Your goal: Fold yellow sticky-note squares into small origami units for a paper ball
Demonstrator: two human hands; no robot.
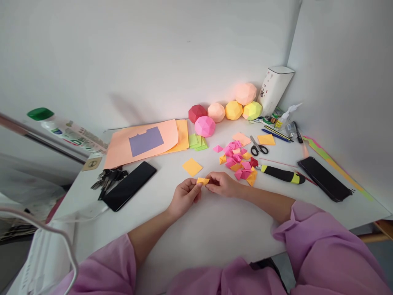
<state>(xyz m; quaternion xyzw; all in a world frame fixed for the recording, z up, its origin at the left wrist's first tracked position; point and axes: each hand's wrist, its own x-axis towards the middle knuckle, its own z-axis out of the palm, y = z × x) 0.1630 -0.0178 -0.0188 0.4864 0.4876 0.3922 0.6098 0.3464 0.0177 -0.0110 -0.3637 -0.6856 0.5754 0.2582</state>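
Between my two hands is a small folded piece of yellow-orange paper [203,180], held just above the white table. My left hand [186,195] pinches its left end between thumb and fingers. At the other end, the fingertips of my right hand [224,184] are closed on it too. A flat square of orange paper [192,167] lies just beyond my left hand. Past my right hand is a loose heap of small folded paper pieces [241,159], mostly pink with some orange and a dark red one.
Faceted paper balls [233,110] sit along the wall. Scissors [258,146], a cutter with a black and yellow handle [281,173] and a black pouch [324,178] lie to the right. At left are a phone [130,186], keys [109,179] and peach paper sheets [119,149].
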